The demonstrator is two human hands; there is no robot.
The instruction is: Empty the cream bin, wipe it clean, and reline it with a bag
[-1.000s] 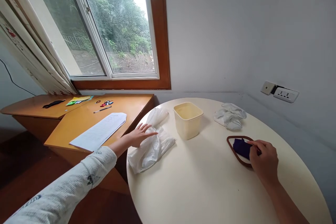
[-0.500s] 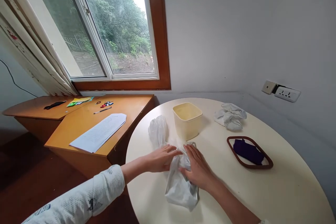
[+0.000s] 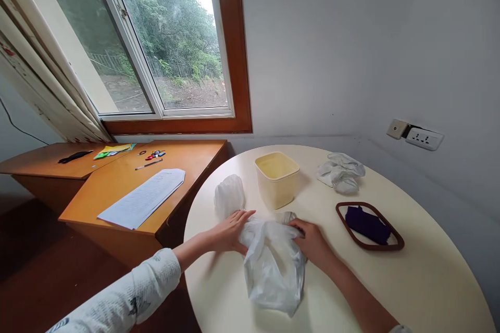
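A crumpled white plastic bag (image 3: 273, 270) lies spread on the round table between my hands. My left hand (image 3: 230, 231) is at the bag's upper left edge, thumb and fingers apart, touching the plastic. On the other side my right hand (image 3: 312, 242) has its fingers curled around the bag's upper right edge. Just beyond my left hand, another puffed-up plastic bag (image 3: 229, 195) rests on the table; where it meets the middle one is hidden. A pale yellow square tub (image 3: 277, 187) stands upright behind the middle bag, with nothing seen inside.
At the back right of the round table (image 3: 425, 291) is a third crumpled plastic bag (image 3: 341, 173). A brown rounded frame (image 3: 369, 247) lies nearer, with folded dark purple cloth (image 3: 367, 225) in it. Papers (image 3: 144, 197) and small items lie on the wooden desk (image 3: 203, 153) at left.
My hands have moved apart, and the middle bag has spread wider between them. My right fingers have curled at its edge. The view has shifted slightly.
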